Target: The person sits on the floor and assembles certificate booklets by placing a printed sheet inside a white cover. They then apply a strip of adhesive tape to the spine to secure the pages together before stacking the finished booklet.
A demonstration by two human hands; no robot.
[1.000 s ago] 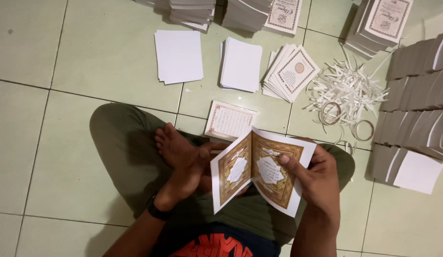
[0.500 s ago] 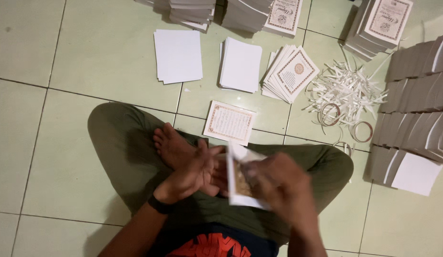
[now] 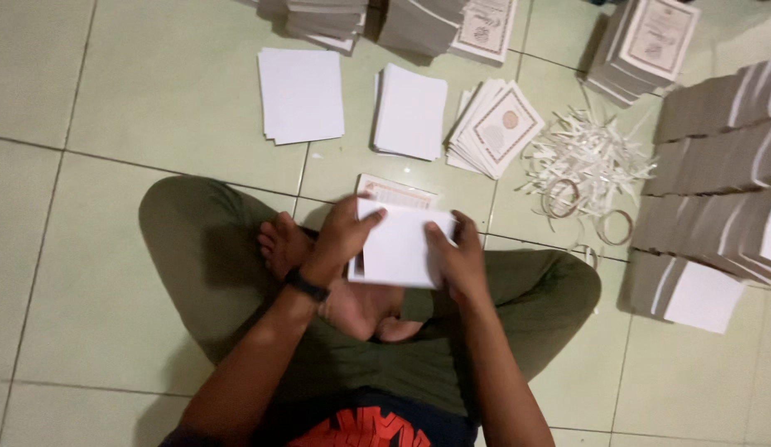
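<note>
I sit cross-legged on a tiled floor. Both hands hold a folded white booklet [image 3: 402, 247] over my lap, its plain white side up. My left hand [image 3: 340, 236] grips its left edge, with a dark band on the wrist. My right hand [image 3: 458, 258] grips its right edge. Just beyond the booklet a printed card with an ornate border [image 3: 398, 194] lies flat on the floor, partly hidden by my hands.
Two piles of white sheets [image 3: 301, 94] [image 3: 411, 111] lie ahead, next to a fanned pile of printed covers [image 3: 495, 126]. White paper strips [image 3: 586, 157] and tape rings [image 3: 615, 226] lie right. Stacked booklets [image 3: 717, 165] line the right side and top.
The booklet was open with its ornate brown inside showing; now it is folded shut, white side up, and held by both hands lower over my lap.
</note>
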